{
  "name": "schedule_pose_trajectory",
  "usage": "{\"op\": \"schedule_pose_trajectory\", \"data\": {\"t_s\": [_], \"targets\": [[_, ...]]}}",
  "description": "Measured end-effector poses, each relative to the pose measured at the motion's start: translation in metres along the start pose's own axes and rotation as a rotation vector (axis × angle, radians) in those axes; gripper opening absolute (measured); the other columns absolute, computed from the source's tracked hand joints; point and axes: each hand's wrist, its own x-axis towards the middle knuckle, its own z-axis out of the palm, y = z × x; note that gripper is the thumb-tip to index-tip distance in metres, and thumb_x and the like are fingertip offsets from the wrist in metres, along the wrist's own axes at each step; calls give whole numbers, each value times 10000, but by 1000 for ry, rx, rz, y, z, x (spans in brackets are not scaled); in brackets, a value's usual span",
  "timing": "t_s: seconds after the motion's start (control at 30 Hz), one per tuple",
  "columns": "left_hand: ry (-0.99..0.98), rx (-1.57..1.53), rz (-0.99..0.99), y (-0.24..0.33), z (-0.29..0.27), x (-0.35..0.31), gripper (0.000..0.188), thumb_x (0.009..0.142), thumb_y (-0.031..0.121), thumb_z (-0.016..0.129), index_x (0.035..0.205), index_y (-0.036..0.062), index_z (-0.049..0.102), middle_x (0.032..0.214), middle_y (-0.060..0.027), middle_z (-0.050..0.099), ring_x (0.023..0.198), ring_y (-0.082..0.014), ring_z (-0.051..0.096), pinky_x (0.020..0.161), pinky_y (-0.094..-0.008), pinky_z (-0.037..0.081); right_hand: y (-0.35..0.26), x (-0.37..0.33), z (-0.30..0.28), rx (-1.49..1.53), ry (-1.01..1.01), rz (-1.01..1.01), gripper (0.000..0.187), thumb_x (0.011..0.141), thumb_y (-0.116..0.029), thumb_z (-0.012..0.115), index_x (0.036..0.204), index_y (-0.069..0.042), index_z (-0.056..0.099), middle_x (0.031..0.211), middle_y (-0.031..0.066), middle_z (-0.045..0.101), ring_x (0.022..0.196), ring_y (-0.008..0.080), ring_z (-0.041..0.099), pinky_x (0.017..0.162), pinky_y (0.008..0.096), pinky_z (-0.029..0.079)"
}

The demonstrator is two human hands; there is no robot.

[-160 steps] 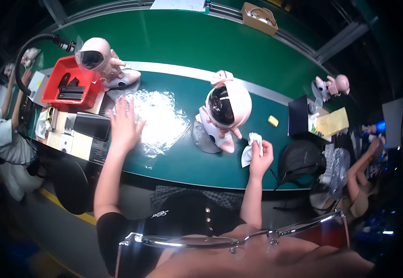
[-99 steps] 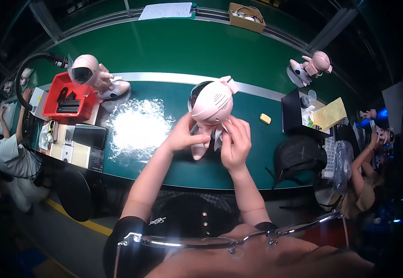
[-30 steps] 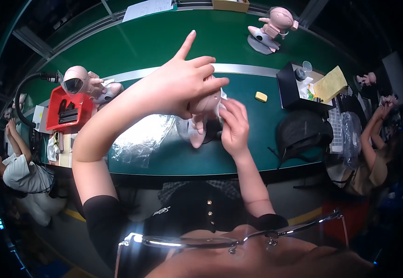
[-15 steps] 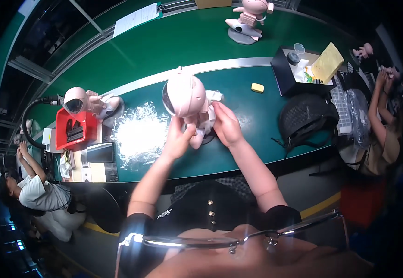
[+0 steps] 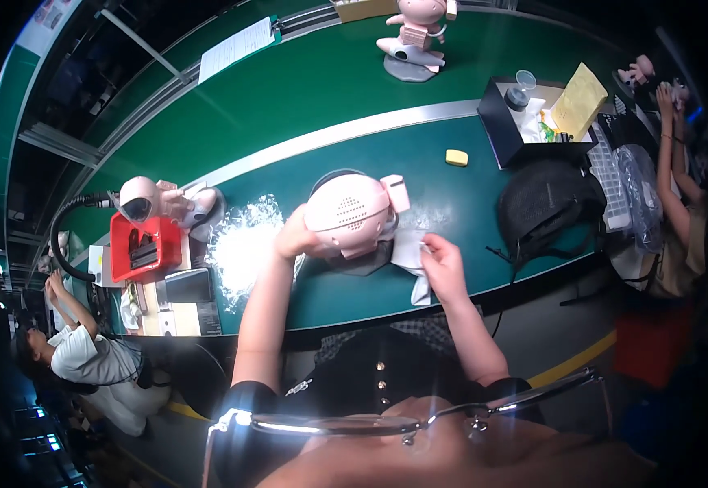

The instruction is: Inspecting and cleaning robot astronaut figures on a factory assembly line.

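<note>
**Pink robot toy held at centre frame**

Your left hand (image 5: 295, 237) is wrapped around the side of the pink robot toy (image 5: 350, 213), which sits at centre frame on the green table (image 5: 305, 89). Your right hand (image 5: 443, 264), just right of it, pinches what looks like a white cloth (image 5: 409, 250) between closed fingers. A heap of clear plastic wrap (image 5: 244, 244) lies to the left, beside a red tray (image 5: 144, 248).

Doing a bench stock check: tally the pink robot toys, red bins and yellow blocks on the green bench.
Pink robot toys: 3, the one the left hand grips, one by the bin, one at the far edge
Red bins: 1
Small yellow blocks: 1
Total: 5
</note>
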Motion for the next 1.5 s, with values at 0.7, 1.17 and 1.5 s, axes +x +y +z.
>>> {"op": "schedule_pose_trajectory", "data": {"t_s": [0.7,1.17,1.5], "targets": [[324,-393,-368,29,36,19,727,606,264,759,1218,-34,506,1163,-147,594,1096,-240,558,930,-361,459,-120,31,64,-860,-53,-884,294,752,3,624,1046,14,631,991,165,581,872,309,590,748,332,472],[-42,-211,41,-5,12,1,541,741,115,658,1230,-29,477,1191,-140,570,1066,-224,570,909,-336,469,-87,28,4,-1500,361,-625,259,756,-95,669,992,11,645,1156,216,553,1050,372,532,887,401,439],[437,337,318,-14,133,-7,670,776,146,707,1319,-19,352,1276,-158,434,1156,-267,486,920,-347,434,-61,10,63,-615,33,-928,1387,492,-430,877,1447,-57,-58,1484,267,47,1374,393,143,1087,484,202]]}}
